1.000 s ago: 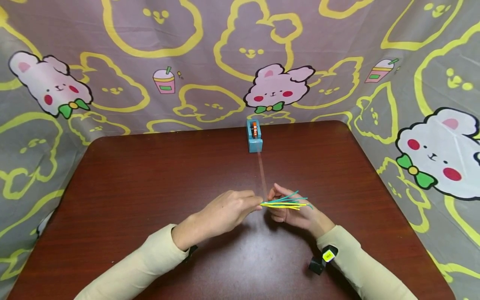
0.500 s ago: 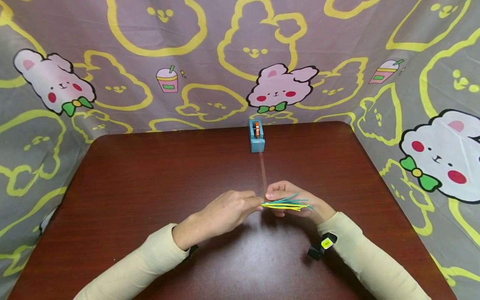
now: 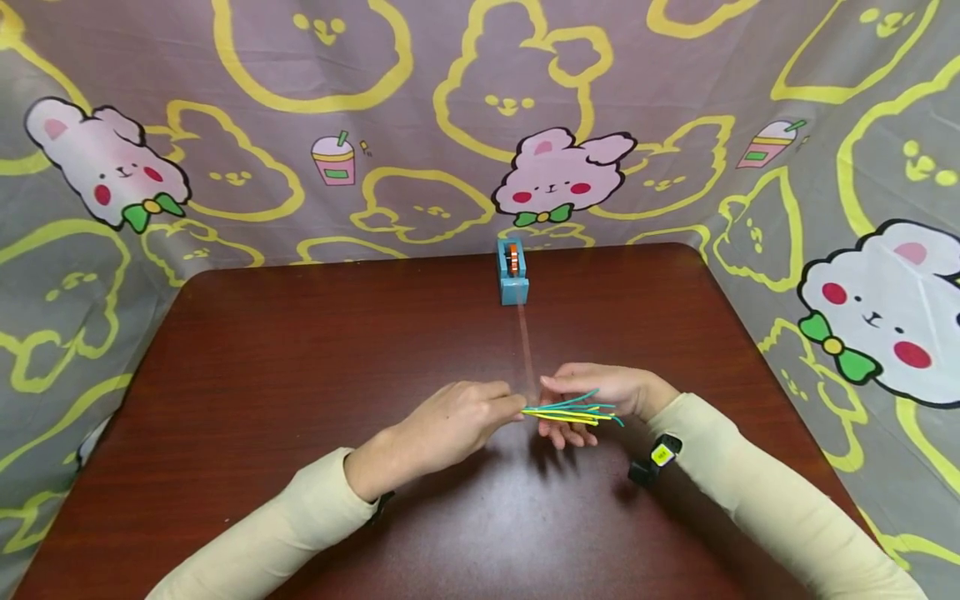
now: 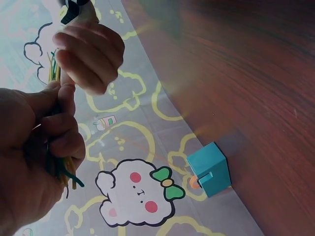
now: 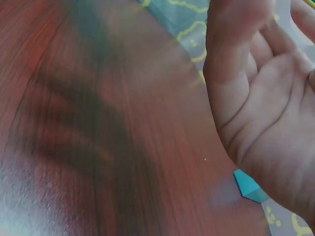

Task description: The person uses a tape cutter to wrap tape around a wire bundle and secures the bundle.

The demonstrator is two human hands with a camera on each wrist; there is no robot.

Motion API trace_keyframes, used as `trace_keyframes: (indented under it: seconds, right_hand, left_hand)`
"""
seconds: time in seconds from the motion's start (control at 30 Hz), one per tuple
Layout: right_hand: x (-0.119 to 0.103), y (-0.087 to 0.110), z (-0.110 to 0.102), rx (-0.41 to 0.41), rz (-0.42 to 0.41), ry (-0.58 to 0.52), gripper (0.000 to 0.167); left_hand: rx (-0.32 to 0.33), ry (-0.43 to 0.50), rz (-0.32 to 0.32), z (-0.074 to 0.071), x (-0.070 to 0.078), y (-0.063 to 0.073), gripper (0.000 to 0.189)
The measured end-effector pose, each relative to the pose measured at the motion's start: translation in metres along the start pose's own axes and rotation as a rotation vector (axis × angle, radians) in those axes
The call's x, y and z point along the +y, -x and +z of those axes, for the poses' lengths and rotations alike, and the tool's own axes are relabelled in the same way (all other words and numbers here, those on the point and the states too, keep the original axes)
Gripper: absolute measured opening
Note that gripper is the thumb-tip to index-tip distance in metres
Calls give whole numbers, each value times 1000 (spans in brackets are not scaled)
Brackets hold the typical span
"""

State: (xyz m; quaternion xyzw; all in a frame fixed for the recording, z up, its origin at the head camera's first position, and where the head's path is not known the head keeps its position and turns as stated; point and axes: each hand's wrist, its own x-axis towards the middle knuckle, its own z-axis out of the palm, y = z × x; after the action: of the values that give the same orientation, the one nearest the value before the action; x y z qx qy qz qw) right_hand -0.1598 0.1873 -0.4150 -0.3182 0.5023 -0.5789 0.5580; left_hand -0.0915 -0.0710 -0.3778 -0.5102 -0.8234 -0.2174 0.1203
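Observation:
My left hand (image 3: 465, 418) grips a bundle of thin yellow and green wires (image 3: 572, 416), whose loose ends fan out to the right. In the left wrist view, the other wire ends (image 4: 74, 182) poke out below the curled fingers. A clear strip of tape (image 3: 525, 342) runs from the blue tape dispenser (image 3: 513, 289) down to the bundle by the left fingertips. Behind and around the loose ends is my right hand (image 3: 611, 385), its thumb pointing left and its fingers loosely spread below the wires. The right wrist view has its palm (image 5: 275, 118) turned up and bare.
The dispenser stands near the back edge of the dark brown wooden table (image 3: 315, 333), with an orange roll inside. A patterned cloth (image 3: 420, 83) hangs behind the table and along its sides. Both forearms lie over the front part of the table.
My right hand came together by the tape half a second ago, then spread its fingers and swung its wrist up and to the right. My left hand still grips the wires in place.

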Motion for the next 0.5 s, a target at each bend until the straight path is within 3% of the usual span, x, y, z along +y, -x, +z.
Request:
trace_keyframes:
  seconds: [0.2, 0.37, 0.5]
  right_hand:
    - [-1, 1, -1, -187, 52, -23, 77]
    - [-4, 2, -3, -218, 53, -55, 75]
    - [-5, 1, -4, -221, 33, -43, 60]
  left_hand:
    - [20, -69, 14, 1, 1, 1, 5]
    - [49, -125, 32, 1, 0, 2, 7]
    - [59, -174, 46, 1, 0, 3, 5]
